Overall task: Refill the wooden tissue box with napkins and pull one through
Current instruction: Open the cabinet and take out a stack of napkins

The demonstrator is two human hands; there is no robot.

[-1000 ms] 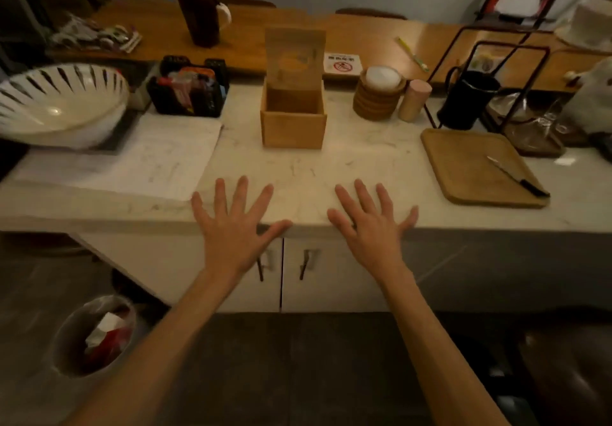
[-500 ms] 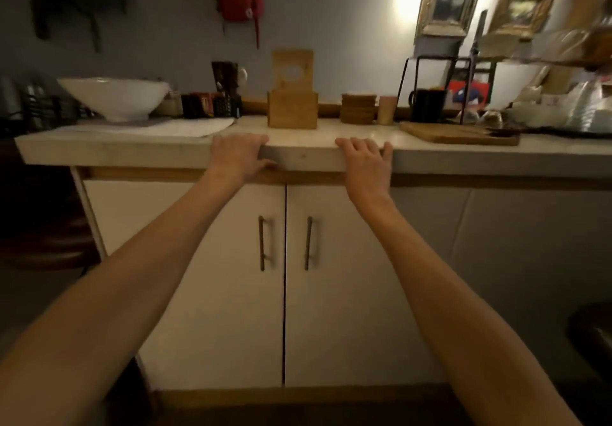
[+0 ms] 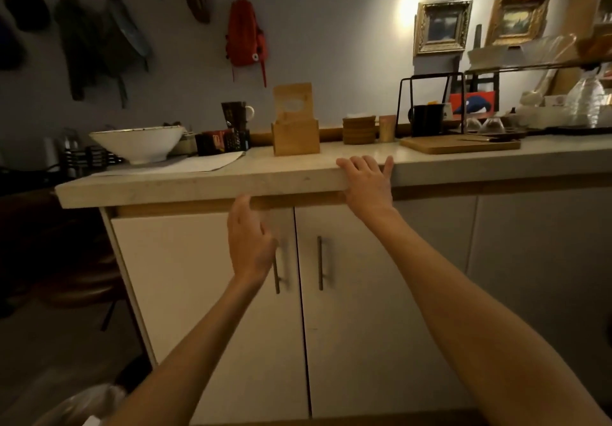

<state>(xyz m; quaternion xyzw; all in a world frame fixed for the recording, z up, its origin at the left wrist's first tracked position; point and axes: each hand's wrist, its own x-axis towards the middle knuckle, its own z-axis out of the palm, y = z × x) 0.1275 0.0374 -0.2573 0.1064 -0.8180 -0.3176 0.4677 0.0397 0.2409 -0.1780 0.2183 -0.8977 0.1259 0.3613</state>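
At cabinet door: left hand motion-blurred, handle half-hidden.

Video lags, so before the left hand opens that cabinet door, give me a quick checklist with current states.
1. Left hand gripping the left door handle: not ok, it is beside the handle, fingers uncurled.
2. Right hand free: ok, it rests on the counter edge, holding nothing.
3. Wooden tissue box ready to fill: ok, it stands on the counter with its lid upright.
4. Napkins located: not ok, none in view; both cabinet doors are shut.
5. Door swing path: cannot tell, the floor to the left is dark.
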